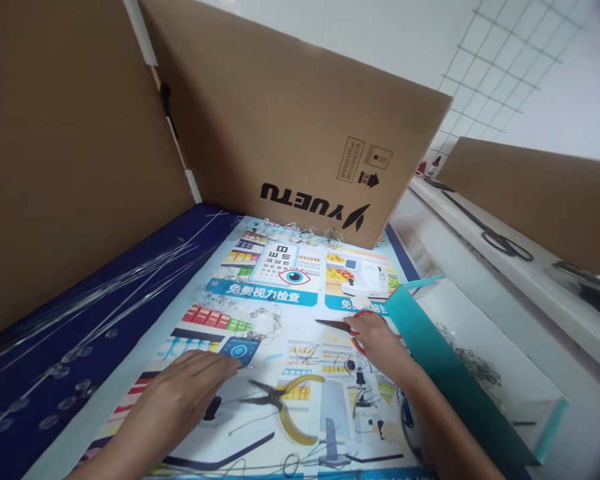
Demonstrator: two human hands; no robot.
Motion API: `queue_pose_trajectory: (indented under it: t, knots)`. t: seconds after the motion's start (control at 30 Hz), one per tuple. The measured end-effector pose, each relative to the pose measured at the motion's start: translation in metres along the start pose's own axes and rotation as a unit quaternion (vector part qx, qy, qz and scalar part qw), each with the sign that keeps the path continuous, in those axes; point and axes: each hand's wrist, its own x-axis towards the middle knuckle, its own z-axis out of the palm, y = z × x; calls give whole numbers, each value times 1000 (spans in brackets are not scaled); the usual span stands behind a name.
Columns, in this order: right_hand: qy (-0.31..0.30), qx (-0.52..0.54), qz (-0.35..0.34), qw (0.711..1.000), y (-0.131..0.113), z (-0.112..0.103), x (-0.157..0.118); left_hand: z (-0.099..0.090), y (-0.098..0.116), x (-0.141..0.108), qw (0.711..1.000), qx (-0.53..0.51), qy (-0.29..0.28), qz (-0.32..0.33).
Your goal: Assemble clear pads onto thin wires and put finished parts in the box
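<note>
Fingers of the right hand (375, 340) clenched on red-handled scissors (335, 326), blades pointing left; left hand (180, 400) open, fingers just beside yellow-handled pliers (293, 407) on a printed poster (280, 280).

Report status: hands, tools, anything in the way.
Right hand holding red-handled scissors. Left hand low, beside yellow-handled pliers. Teal plastic panel close on right hand's outer side.
</note>
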Motion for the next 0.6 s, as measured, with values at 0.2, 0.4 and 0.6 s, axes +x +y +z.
queue_pose_trajectory:
  t: [0.2, 0.4, 0.6]
  knots:
    - [37, -27, -9, 999, -5, -7, -9, 3, -2, 0, 1000, 20, -23, 3]
    - [28, 35, -104, 994, -38, -21, -43, 5, 0, 0, 1000, 14, -16, 21]
    - [13, 16, -38, 999, -52, -10, -61, 2, 3, 0, 1000, -9, -7, 16]
